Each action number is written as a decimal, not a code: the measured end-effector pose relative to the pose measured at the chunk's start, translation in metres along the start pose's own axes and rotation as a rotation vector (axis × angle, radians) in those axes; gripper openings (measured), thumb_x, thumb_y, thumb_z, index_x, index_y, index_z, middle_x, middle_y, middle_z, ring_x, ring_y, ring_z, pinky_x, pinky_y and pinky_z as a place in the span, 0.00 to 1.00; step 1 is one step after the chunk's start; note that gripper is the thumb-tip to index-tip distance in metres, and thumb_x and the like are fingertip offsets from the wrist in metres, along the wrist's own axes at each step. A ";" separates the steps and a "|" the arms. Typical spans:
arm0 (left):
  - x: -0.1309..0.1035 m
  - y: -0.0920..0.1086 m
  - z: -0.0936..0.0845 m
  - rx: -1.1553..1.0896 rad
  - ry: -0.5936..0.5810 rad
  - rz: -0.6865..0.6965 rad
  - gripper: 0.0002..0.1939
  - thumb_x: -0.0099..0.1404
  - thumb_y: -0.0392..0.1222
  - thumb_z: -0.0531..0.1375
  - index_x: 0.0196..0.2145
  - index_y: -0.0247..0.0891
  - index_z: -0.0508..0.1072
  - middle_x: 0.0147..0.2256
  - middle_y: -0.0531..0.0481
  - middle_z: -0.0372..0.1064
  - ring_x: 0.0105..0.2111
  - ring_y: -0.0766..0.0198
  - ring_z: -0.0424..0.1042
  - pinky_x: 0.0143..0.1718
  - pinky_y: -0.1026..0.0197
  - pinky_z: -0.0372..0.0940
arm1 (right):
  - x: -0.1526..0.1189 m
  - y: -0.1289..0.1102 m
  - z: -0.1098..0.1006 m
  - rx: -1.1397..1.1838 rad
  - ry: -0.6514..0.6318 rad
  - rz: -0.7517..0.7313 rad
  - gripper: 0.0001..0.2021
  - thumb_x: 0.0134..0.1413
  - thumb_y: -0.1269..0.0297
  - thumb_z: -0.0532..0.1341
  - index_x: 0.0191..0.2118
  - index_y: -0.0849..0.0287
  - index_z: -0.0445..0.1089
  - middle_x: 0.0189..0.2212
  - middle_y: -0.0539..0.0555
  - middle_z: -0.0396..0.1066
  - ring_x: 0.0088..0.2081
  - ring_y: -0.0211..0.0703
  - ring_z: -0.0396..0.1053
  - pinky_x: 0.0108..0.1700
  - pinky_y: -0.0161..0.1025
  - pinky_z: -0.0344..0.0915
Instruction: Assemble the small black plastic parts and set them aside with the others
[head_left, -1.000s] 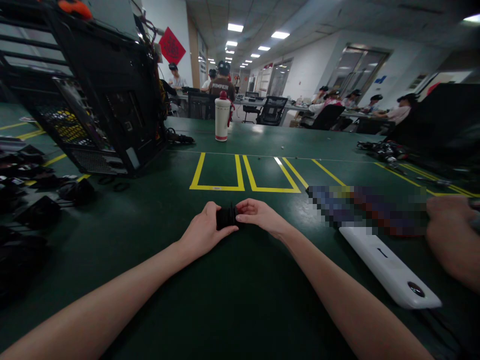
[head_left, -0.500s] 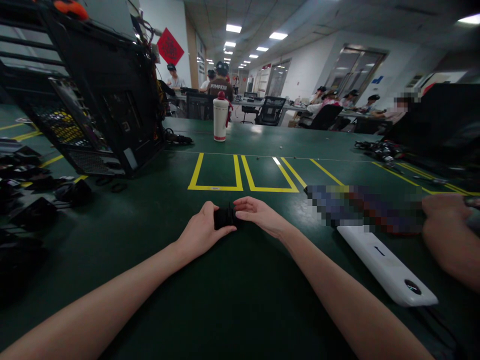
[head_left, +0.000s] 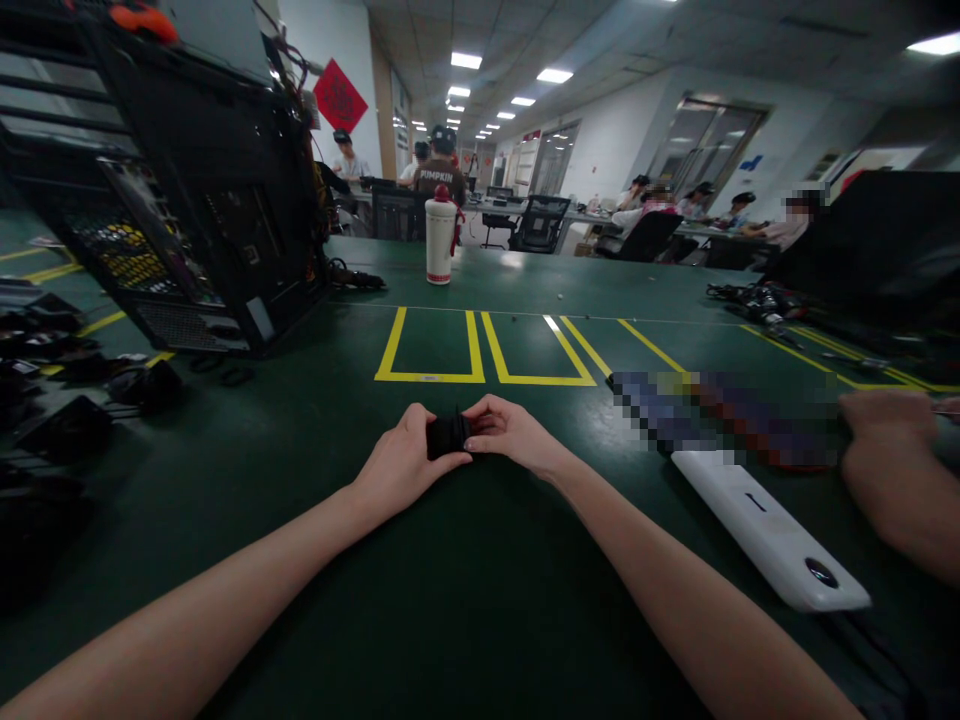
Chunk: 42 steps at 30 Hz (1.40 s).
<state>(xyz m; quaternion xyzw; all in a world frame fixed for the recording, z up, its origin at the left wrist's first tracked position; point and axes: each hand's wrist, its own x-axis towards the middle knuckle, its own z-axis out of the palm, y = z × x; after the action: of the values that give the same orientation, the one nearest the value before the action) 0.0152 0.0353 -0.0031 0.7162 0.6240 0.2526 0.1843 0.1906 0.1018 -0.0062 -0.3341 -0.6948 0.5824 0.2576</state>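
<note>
A small dark black part [head_left: 445, 437] is held between my hands just above or on the green table; its exact kind is too dark to make out. My left hand [head_left: 397, 452] is closed around its left side, thumb along the near edge and the index finger bent over the top. From the right, my right hand [head_left: 516, 436] pinches the upright, thin-edged end of the part with thumb and fingertips. Both forearms reach in from the lower corners.
A computer case [head_left: 202, 200] stands at the left, beside several black parts [head_left: 67, 420]. A tumbler [head_left: 440, 240] stands behind yellow tape outlines [head_left: 429, 378]. To the right are a white power bank-like device [head_left: 772, 530], blurred-out phones and another person's arm [head_left: 896, 480].
My right hand's fingers have closed in on the right end of the black part, from looser and more extended to pinching. My left hand keeps its hold.
</note>
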 end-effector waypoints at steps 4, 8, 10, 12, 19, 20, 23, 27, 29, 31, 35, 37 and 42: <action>0.000 0.000 -0.001 -0.033 -0.012 -0.007 0.26 0.50 0.59 0.54 0.39 0.37 0.56 0.36 0.45 0.61 0.31 0.60 0.67 0.27 0.59 0.65 | -0.001 -0.004 -0.003 0.095 -0.044 0.079 0.20 0.39 0.67 0.62 0.42 0.60 0.60 0.41 0.54 0.63 0.43 0.40 0.63 0.47 0.43 0.59; 0.000 0.001 -0.002 -0.055 -0.027 -0.015 0.27 0.49 0.59 0.54 0.40 0.37 0.56 0.36 0.46 0.61 0.32 0.60 0.67 0.27 0.59 0.65 | 0.000 -0.006 -0.004 0.084 0.003 0.155 0.19 0.44 0.62 0.59 0.44 0.63 0.62 0.42 0.57 0.63 0.45 0.42 0.61 0.50 0.44 0.56; 0.000 0.002 -0.002 -0.060 -0.032 -0.014 0.27 0.50 0.58 0.54 0.40 0.37 0.56 0.37 0.45 0.61 0.32 0.59 0.67 0.28 0.59 0.65 | 0.001 -0.005 -0.002 0.039 0.008 0.160 0.17 0.44 0.61 0.59 0.41 0.63 0.64 0.40 0.56 0.64 0.43 0.42 0.62 0.49 0.45 0.56; 0.000 0.002 -0.003 -0.057 -0.032 -0.013 0.26 0.50 0.58 0.53 0.40 0.36 0.56 0.37 0.44 0.61 0.33 0.58 0.67 0.28 0.58 0.65 | 0.001 -0.005 -0.001 0.029 0.001 0.138 0.15 0.42 0.64 0.60 0.40 0.62 0.64 0.38 0.54 0.65 0.41 0.41 0.63 0.47 0.46 0.58; 0.000 0.002 -0.003 -0.062 -0.047 -0.029 0.26 0.50 0.58 0.53 0.40 0.37 0.56 0.38 0.44 0.61 0.33 0.58 0.67 0.28 0.58 0.64 | -0.002 -0.006 -0.001 0.062 -0.034 0.069 0.16 0.41 0.67 0.61 0.39 0.59 0.62 0.39 0.52 0.64 0.41 0.39 0.63 0.46 0.43 0.60; 0.001 0.001 -0.003 -0.064 -0.040 -0.028 0.26 0.50 0.58 0.54 0.40 0.37 0.56 0.37 0.44 0.61 0.32 0.58 0.67 0.28 0.58 0.64 | -0.001 -0.004 -0.001 0.064 -0.015 0.076 0.15 0.42 0.65 0.60 0.40 0.59 0.62 0.38 0.52 0.64 0.41 0.38 0.63 0.46 0.43 0.59; 0.001 0.001 -0.001 -0.065 -0.010 -0.021 0.27 0.49 0.58 0.55 0.39 0.37 0.56 0.35 0.46 0.62 0.32 0.59 0.67 0.27 0.59 0.65 | 0.004 0.003 -0.001 0.039 0.061 0.106 0.15 0.44 0.61 0.59 0.41 0.59 0.62 0.37 0.54 0.65 0.40 0.39 0.63 0.46 0.43 0.59; 0.002 0.001 0.000 -0.079 -0.018 -0.017 0.26 0.49 0.57 0.55 0.39 0.37 0.56 0.36 0.46 0.61 0.32 0.59 0.67 0.26 0.60 0.65 | 0.006 0.007 0.000 0.000 0.079 0.121 0.15 0.43 0.60 0.60 0.38 0.60 0.64 0.36 0.54 0.65 0.38 0.39 0.64 0.44 0.43 0.60; 0.001 0.000 0.000 -0.073 -0.010 -0.022 0.26 0.49 0.57 0.55 0.39 0.37 0.56 0.35 0.46 0.61 0.31 0.59 0.67 0.26 0.60 0.64 | 0.004 0.004 0.001 0.015 0.057 0.097 0.14 0.41 0.62 0.61 0.37 0.60 0.63 0.35 0.53 0.65 0.38 0.38 0.64 0.43 0.42 0.61; 0.001 0.000 -0.001 -0.068 -0.008 -0.020 0.26 0.49 0.57 0.55 0.39 0.37 0.56 0.35 0.47 0.61 0.31 0.59 0.67 0.26 0.60 0.64 | 0.001 0.000 0.001 0.044 0.035 0.072 0.15 0.39 0.65 0.63 0.37 0.59 0.62 0.35 0.52 0.65 0.37 0.37 0.64 0.42 0.42 0.62; 0.000 0.001 -0.003 -0.081 -0.031 -0.019 0.25 0.50 0.57 0.55 0.39 0.37 0.56 0.35 0.47 0.61 0.31 0.59 0.67 0.27 0.59 0.64 | -0.001 -0.005 -0.001 0.117 -0.017 0.048 0.16 0.37 0.68 0.63 0.36 0.59 0.61 0.35 0.51 0.64 0.38 0.37 0.64 0.42 0.41 0.61; 0.001 0.002 -0.003 -0.086 -0.034 -0.031 0.25 0.49 0.57 0.55 0.39 0.38 0.56 0.36 0.46 0.61 0.32 0.59 0.67 0.27 0.59 0.64 | 0.000 -0.004 -0.002 0.128 -0.019 0.054 0.13 0.40 0.67 0.62 0.36 0.59 0.62 0.35 0.51 0.64 0.37 0.36 0.64 0.42 0.40 0.61; 0.001 0.002 -0.002 -0.074 -0.020 -0.054 0.26 0.47 0.57 0.56 0.39 0.38 0.56 0.35 0.46 0.62 0.31 0.58 0.67 0.27 0.59 0.64 | 0.004 0.002 -0.001 0.122 0.049 0.115 0.16 0.42 0.65 0.61 0.40 0.59 0.62 0.36 0.52 0.65 0.36 0.37 0.64 0.39 0.39 0.62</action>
<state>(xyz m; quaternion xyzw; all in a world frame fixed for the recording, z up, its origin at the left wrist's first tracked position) 0.0158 0.0362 -0.0001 0.6942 0.6316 0.2632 0.2236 0.1893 0.1062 -0.0083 -0.3713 -0.6311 0.6293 0.2605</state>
